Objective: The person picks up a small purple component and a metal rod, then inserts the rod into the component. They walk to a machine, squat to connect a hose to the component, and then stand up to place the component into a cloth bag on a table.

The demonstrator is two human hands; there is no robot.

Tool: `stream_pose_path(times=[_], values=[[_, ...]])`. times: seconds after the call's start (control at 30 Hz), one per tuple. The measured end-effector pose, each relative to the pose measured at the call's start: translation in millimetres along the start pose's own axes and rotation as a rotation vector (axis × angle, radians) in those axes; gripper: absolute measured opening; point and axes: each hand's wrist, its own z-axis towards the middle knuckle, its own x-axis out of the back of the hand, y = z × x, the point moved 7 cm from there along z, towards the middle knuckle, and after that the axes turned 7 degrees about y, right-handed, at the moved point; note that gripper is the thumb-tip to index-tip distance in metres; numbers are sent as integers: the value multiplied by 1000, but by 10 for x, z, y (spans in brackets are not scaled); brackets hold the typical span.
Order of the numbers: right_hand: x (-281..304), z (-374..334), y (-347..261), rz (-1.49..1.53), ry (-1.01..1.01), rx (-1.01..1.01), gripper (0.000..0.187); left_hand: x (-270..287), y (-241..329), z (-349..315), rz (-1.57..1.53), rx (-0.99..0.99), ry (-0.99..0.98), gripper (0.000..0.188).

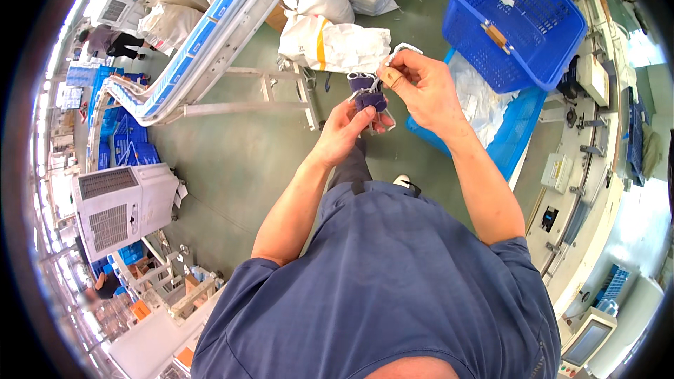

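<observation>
My left hand (342, 131) partly hides the dark purple piece (370, 101) I'm holding. My shirt (379, 274) runs off the lower edge.

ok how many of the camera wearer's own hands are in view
2. The left hand holds a dark purple piece; the right hand is just above and right of it, pinching a pale strip. Some fingers are partly hidden.

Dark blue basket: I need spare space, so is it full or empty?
Nearly empty: the dark blue basket shows bare perforated sides inside, with just one small white scrap visible in it.
</observation>
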Motion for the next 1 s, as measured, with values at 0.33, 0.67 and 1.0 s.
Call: stream_pose_path(times=[0.33,0.67,1.0], values=[[-495,1492,66,-201,-146,-12,17,941,691,1268,122,44,-124,24],[-870,2512,261,-474,-128,9,19,1622,934,2111,212,80,24,24],[-457,3338,670,-460,-95,102,22,1679,929,3086,366,169,126,22]])
